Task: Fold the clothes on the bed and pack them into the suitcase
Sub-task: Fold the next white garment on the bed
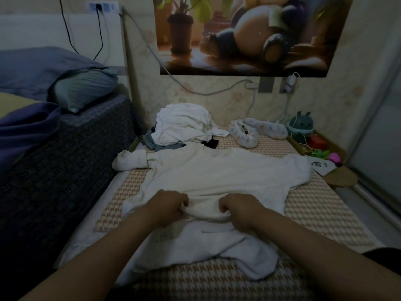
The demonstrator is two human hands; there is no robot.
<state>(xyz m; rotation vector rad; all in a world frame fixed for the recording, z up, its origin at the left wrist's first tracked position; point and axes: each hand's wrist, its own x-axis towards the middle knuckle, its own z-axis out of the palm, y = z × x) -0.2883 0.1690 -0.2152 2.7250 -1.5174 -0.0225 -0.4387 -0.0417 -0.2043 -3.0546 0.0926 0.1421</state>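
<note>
A white long-sleeved top (217, 172) lies spread flat on the checked mattress (321, 205), its sleeves reaching out to left and right. My left hand (168, 205) and my right hand (237, 210) sit side by side at the garment's near middle, each gripping a bunched fold of the white cloth. The part nearest me lies rumpled under my forearms. Behind the top is a pile of white, grey and dark clothes (184, 127). No suitcase is in view.
A higher bed with a dark patterned side (65, 153), purple bedding and a pillow (86, 88) borders the left. A patterned soft cushion (258, 131), a plush toy (300, 124), small toys and cables lie by the back wall. A glass door (377, 135) stands at the right.
</note>
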